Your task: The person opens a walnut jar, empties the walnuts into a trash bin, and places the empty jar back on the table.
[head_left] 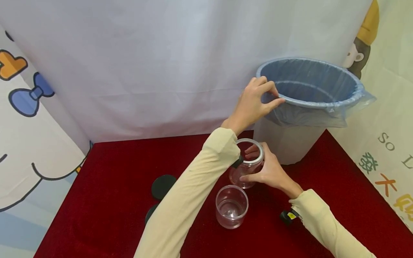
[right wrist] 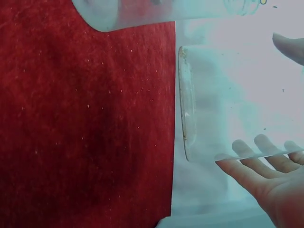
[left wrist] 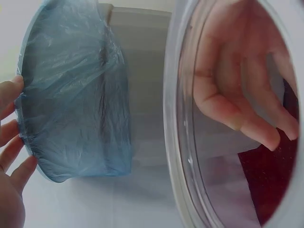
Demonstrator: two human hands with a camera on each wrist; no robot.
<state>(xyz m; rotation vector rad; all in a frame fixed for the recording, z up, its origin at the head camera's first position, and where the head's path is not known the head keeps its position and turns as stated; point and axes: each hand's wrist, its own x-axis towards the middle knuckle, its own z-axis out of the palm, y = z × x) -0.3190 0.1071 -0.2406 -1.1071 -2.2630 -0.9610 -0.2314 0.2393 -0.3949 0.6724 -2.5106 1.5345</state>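
At the near left rim of a trash bin [head_left: 317, 105], my left hand [head_left: 253, 104] pinches the edge with thumb and fingertips, over a blue plastic bag [head_left: 309, 116]. Below that forearm, my right hand [head_left: 269, 172] grips a clear jar [head_left: 237, 175] round its side, thumb in front and fingers behind. The jar stands with its pale-rimmed mouth up and uncovered. A second clear jar [head_left: 231, 211] is upright on the red cloth, nearer to me. In the right wrist view, the held jar [right wrist: 204, 107] is see-through, with fingertips visible behind its wall.
A dark round lid [head_left: 163, 187] lies left of the jars. Another dark round thing [head_left: 150, 211] is mostly hidden by my left sleeve [head_left: 184, 200]. Red cloth [head_left: 113, 200] covers the table. A white curtain [head_left: 145, 71] hangs behind it.
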